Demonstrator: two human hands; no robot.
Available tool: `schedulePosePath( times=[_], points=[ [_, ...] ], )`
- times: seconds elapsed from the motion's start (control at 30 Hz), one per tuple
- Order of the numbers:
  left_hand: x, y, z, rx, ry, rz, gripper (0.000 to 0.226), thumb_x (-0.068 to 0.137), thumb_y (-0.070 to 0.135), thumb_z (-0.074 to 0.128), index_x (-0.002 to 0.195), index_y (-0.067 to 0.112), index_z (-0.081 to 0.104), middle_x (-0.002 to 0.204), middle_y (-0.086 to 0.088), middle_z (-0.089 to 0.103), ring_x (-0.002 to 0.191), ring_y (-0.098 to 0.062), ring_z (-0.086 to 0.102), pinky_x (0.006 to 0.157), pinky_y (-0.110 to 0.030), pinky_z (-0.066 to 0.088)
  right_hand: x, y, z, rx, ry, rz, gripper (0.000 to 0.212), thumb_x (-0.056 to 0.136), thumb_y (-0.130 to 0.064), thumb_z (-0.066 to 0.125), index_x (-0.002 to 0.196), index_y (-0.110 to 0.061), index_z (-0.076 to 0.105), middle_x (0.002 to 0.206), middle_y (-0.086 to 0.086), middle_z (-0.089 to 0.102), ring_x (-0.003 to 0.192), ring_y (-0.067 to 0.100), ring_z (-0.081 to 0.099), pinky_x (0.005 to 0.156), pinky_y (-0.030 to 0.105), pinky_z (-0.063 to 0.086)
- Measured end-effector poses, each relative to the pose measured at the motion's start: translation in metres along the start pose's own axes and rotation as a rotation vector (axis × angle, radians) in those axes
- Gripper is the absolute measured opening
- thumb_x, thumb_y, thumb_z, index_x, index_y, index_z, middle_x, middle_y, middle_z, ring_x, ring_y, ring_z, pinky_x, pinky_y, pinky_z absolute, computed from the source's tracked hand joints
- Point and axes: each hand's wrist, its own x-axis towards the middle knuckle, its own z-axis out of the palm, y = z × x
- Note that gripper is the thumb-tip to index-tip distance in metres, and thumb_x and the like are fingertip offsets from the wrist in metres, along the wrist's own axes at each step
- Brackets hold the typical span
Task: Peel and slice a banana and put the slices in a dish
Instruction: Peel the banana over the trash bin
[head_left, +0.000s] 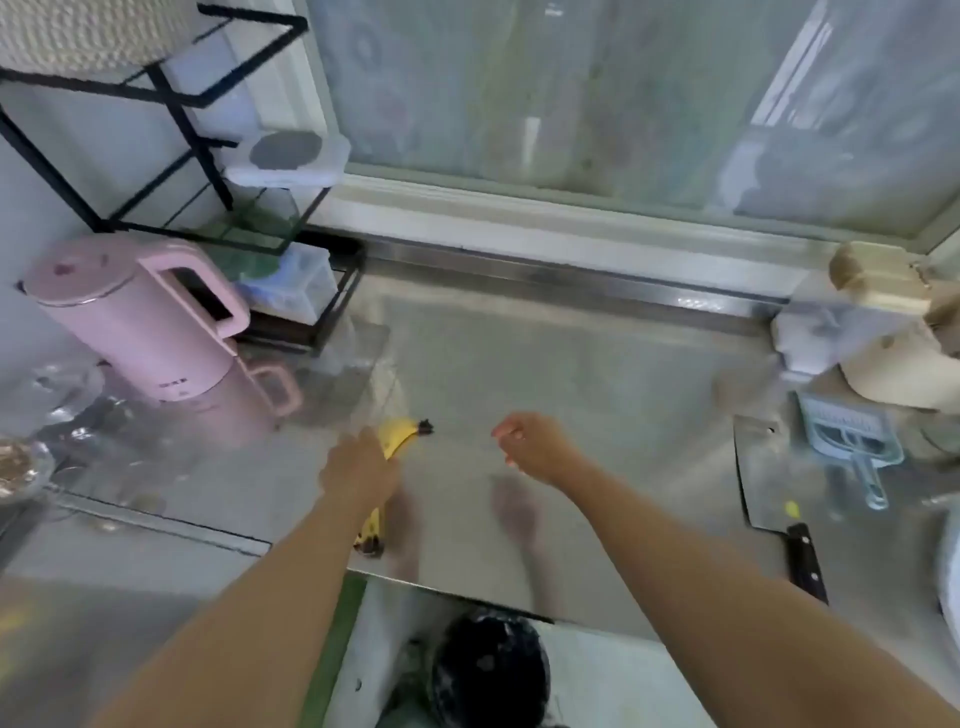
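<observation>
A yellow banana (397, 436) with a dark stem tip is held above the steel counter (571, 374); its other end shows below my wrist. My left hand (358, 470) is wrapped around its middle, hiding most of it. My right hand (535, 444) hovers a short way to the right of the banana, fingers loosely curled with nothing in them. A cleaver (763, 478) with a black handle lies flat on the counter at the right, well clear of both hands. A glass dish (21, 467) sits at the far left edge.
A pink kettle (140, 317) stands at the left by a black wire rack (171, 130). A blue plastic grater (852, 441) and a cream pot (898, 364) sit at the right. A black bin (488, 670) is below the counter's front edge.
</observation>
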Motion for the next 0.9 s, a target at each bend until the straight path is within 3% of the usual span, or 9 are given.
schedulePosePath(
  times=[0.07,0.13,0.33,0.43,0.53,0.67,0.77,0.83,0.9],
  points=[
    [0.008,-0.008,0.009,-0.022,0.017,-0.077,0.059,0.093,0.041,0.046,0.138,0.009,0.026,0.133,-0.018,0.038,0.12,-0.035,0.043,0.097,-0.044,0.04,0.005,0.007,0.016,-0.035,-0.003,0.065,0.031,0.094,-0.007,0.045,0.117,-0.004,0.066,0.121,0.016,0.065,0.113,0.03,0.06,0.095,0.031,0.044],
    [0.011,-0.015,0.018,-0.025,0.023,-0.088,0.061,0.091,0.043,0.051,0.134,0.006,0.029,0.128,-0.019,0.042,0.115,-0.035,0.047,0.092,-0.043,0.043,0.004,0.015,0.035,-0.037,-0.033,0.139,0.032,0.093,-0.009,0.046,0.119,-0.007,0.064,0.126,0.013,0.063,0.118,0.029,0.057,0.097,0.032,0.044],
    [0.026,-0.036,0.027,0.008,0.108,0.092,0.048,0.088,0.038,0.059,0.118,0.005,0.04,0.105,-0.014,0.056,0.085,-0.027,0.058,0.064,-0.032,0.044,0.007,0.021,0.073,-0.011,0.09,0.209,0.03,0.092,-0.014,0.052,0.118,-0.01,0.066,0.123,0.014,0.062,0.11,0.03,0.06,0.094,0.032,0.045],
    [0.027,-0.034,0.024,-0.054,0.026,0.214,0.042,0.087,0.035,0.059,0.115,0.007,0.043,0.097,-0.008,0.058,0.078,-0.022,0.055,0.063,-0.029,0.04,0.003,0.02,0.08,0.104,0.13,0.232,0.033,0.095,-0.019,0.051,0.126,-0.012,0.058,0.124,0.013,0.061,0.107,0.029,0.061,0.094,0.037,0.048],
    [0.008,-0.02,0.024,-0.14,-0.128,0.356,0.034,0.089,0.034,0.056,0.113,0.015,0.042,0.088,0.001,0.057,0.072,-0.014,0.056,0.056,-0.027,0.041,-0.014,0.016,0.078,0.359,0.159,0.244,0.041,0.095,-0.027,0.057,0.134,-0.017,0.047,0.119,0.009,0.058,0.092,0.029,0.064,0.088,0.048,0.054],
    [-0.018,-0.007,0.032,-0.208,-0.375,0.469,0.031,0.088,0.031,0.054,0.115,0.025,0.039,0.094,0.0,0.059,0.082,-0.019,0.06,0.071,-0.037,0.051,-0.04,0.01,0.071,0.383,0.282,0.165,0.023,0.092,-0.032,0.061,0.108,-0.017,0.055,0.083,0.003,0.065,0.066,0.022,0.065,0.076,0.046,0.056],
    [-0.042,0.0,0.04,-0.248,-0.459,0.479,0.029,0.088,0.031,0.051,0.114,0.024,0.04,0.097,-0.005,0.06,0.086,-0.026,0.06,0.078,-0.045,0.049,-0.064,0.016,0.062,0.233,0.361,0.161,0.028,0.089,-0.041,0.064,0.092,-0.015,0.056,0.082,0.008,0.068,0.072,0.027,0.065,0.068,0.04,0.053],
    [-0.062,0.004,0.048,-0.263,-0.447,0.464,0.031,0.087,0.036,0.052,0.113,0.023,0.042,0.095,-0.008,0.062,0.084,-0.028,0.062,0.075,-0.046,0.05,-0.084,0.022,0.057,0.148,0.368,0.141,0.033,0.088,-0.046,0.063,0.088,-0.014,0.055,0.078,0.007,0.066,0.071,0.026,0.064,0.063,0.038,0.05],
    [-0.083,0.009,0.058,-0.275,-0.426,0.43,0.039,0.081,0.047,0.059,0.11,0.025,0.043,0.09,-0.004,0.064,0.077,-0.024,0.064,0.065,-0.038,0.05,-0.107,0.029,0.056,0.028,0.375,0.121,0.036,0.089,-0.049,0.061,0.085,-0.014,0.053,0.072,0.001,0.06,0.065,0.021,0.057,0.055,0.033,0.042]
  ],
)
